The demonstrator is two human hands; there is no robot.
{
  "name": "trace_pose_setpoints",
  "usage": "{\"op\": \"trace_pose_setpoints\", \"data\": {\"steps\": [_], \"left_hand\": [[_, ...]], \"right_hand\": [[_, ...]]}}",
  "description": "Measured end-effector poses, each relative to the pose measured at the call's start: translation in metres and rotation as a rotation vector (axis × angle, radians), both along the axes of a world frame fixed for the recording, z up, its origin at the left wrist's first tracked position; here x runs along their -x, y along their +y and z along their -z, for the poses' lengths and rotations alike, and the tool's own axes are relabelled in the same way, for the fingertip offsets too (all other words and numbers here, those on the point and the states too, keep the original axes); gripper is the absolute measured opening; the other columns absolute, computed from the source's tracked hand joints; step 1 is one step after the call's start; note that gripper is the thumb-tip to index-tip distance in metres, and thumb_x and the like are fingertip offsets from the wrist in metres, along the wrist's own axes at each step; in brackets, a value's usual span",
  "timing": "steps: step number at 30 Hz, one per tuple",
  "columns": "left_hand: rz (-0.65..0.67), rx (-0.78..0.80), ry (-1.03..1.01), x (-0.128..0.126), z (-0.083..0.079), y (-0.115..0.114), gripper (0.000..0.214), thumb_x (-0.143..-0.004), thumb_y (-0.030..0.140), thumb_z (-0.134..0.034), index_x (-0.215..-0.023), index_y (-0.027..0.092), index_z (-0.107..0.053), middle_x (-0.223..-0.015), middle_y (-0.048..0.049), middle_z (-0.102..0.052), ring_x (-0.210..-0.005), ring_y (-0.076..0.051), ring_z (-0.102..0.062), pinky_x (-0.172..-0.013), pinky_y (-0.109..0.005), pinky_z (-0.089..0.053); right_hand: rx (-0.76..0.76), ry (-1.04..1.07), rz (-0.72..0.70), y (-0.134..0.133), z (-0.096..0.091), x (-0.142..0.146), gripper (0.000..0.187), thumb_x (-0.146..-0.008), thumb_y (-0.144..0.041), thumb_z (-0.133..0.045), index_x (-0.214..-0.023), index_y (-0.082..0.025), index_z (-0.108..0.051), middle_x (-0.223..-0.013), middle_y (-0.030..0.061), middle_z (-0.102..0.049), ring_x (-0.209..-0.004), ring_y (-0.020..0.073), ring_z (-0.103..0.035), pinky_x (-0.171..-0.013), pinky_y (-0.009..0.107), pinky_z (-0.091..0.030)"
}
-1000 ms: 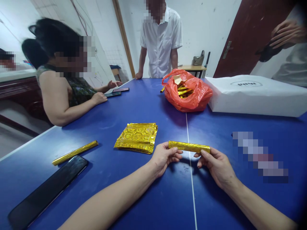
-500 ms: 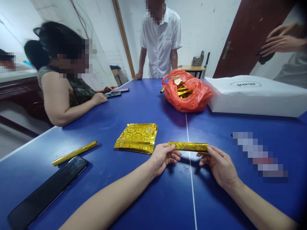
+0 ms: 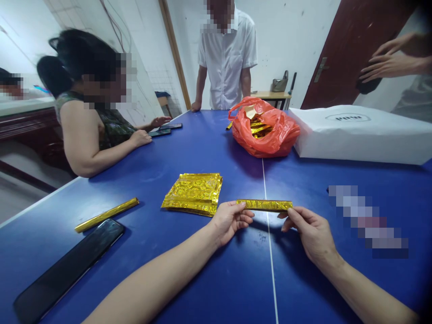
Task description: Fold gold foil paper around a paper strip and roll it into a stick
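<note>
A narrow folded strip of gold foil paper (image 3: 265, 205) is held level just above the blue table (image 3: 189, 148). My left hand (image 3: 230, 220) pinches its left end and my right hand (image 3: 308, 231) pinches its right end with the fingertips. Just to the left of my left hand lies a flat stack of gold foil sheets (image 3: 194, 192). Farther left, a finished gold foil roll (image 3: 106, 214) rests on the table.
A black phone (image 3: 67, 266) lies at the near left. An orange plastic bag (image 3: 266, 129) with gold foil and a white paper bag (image 3: 361, 134) sit at the back. One person sits at left, another stands at the far end, and a third person's hand shows top right.
The strip has been pressed thinner and flatter between my fingers and sits slightly lower. The person's hand at top right has shifted a little.
</note>
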State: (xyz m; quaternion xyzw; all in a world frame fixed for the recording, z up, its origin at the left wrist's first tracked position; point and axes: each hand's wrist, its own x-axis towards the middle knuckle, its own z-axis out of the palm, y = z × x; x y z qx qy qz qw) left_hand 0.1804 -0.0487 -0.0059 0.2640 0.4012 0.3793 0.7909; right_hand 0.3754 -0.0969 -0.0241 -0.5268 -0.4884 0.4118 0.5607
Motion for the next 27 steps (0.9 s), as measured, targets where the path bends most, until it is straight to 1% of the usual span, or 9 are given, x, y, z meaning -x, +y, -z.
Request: {"op": "trace_pose_setpoints", "data": {"steps": [4,7,9,14,17,21,25,27], "left_hand": [[0.013,0.003,-0.008,0.0012,0.0003,-0.0004,0.014,-0.085,0.013,-0.049,-0.073,0.009,-0.054,-0.061,-0.0075,-0.063,-0.045,-0.008,-0.056,-0.041,-0.014,-0.044],[0.017,0.014,-0.004,0.0019,-0.0008,0.0006,0.014,-0.086,0.013,-0.048,-0.074,0.009,-0.054,-0.061,-0.0074,-0.063,-0.044,-0.008,-0.056,-0.04,-0.013,-0.044],[0.013,0.019,-0.003,0.002,-0.002,0.0018,0.016,-0.088,0.012,-0.045,-0.073,0.009,-0.052,-0.06,-0.0076,-0.062,-0.043,-0.008,-0.056,-0.039,-0.013,-0.044],[0.013,0.015,-0.002,0.0026,-0.0041,0.0035,0.016,-0.088,0.011,-0.044,-0.072,0.011,-0.049,-0.059,-0.0075,-0.062,-0.043,-0.008,-0.056,-0.039,-0.013,-0.044],[0.01,-0.036,0.013,0.0035,-0.0037,0.0033,0.012,-0.088,0.016,-0.045,-0.076,0.013,-0.046,-0.06,-0.0074,-0.063,-0.044,-0.01,-0.057,-0.039,-0.015,-0.044],[-0.061,-0.132,0.055,0.0032,-0.0009,0.0028,0.009,-0.087,0.022,-0.049,-0.083,0.015,-0.045,-0.061,-0.0061,-0.063,-0.044,-0.011,-0.058,-0.039,-0.015,-0.042],[-0.095,-0.205,0.085,0.0014,0.0021,0.002,0.008,-0.082,0.016,-0.054,-0.08,0.013,-0.047,-0.062,-0.0054,-0.063,-0.046,-0.01,-0.058,-0.041,-0.015,-0.043],[-0.11,-0.218,0.1,0.0008,0.0025,0.0015,0.008,-0.08,0.014,-0.055,-0.078,0.012,-0.048,-0.061,-0.0051,-0.063,-0.046,-0.01,-0.058,-0.042,-0.015,-0.043]], "right_hand": [[-0.015,-0.035,-0.013,-0.0014,-0.0013,0.0021,0.019,-0.074,-0.036,-0.064,-0.084,-0.021,-0.064,-0.063,-0.0021,-0.063,-0.052,0.0124,-0.055,-0.06,0.028,-0.042],[-0.026,-0.1,-0.009,-0.0022,-0.0005,0.0013,0.015,-0.077,-0.036,-0.061,-0.077,-0.021,-0.065,-0.057,-0.0028,-0.062,-0.056,0.0131,-0.056,-0.067,0.029,-0.041],[-0.032,-0.119,-0.001,-0.0021,0.0015,0.0,0.018,-0.079,-0.036,-0.059,-0.073,-0.021,-0.066,-0.053,-0.0027,-0.06,-0.058,0.0134,-0.056,-0.07,0.029,-0.041],[-0.014,-0.058,0.011,0.0,0.0064,-0.0021,0.019,-0.077,-0.036,-0.061,-0.071,-0.019,-0.067,-0.057,-0.0012,-0.063,-0.051,0.0113,-0.055,-0.062,0.027,-0.041],[-0.001,0.017,0.025,0.0018,0.0061,-0.0024,0.019,-0.075,-0.036,-0.063,-0.069,-0.018,-0.066,-0.061,-0.0002,-0.064,-0.049,0.0102,-0.054,-0.057,0.025,-0.042],[0.032,0.159,0.053,0.0037,0.0027,-0.0011,0.02,-0.072,-0.037,-0.065,-0.067,-0.018,-0.064,-0.062,0.0004,-0.063,-0.045,0.0096,-0.053,-0.048,0.023,-0.042],[0.054,0.208,0.047,0.0039,0.0003,0.0003,0.022,-0.071,-0.038,-0.066,-0.066,-0.017,-0.063,-0.06,0.0009,-0.062,-0.044,0.0092,-0.053,-0.045,0.022,-0.042],[0.055,0.223,0.043,0.0036,-0.0001,0.0006,0.022,-0.072,-0.038,-0.065,-0.069,-0.016,-0.063,-0.06,0.0011,-0.062,-0.043,0.0094,-0.053,-0.044,0.022,-0.042]]}}
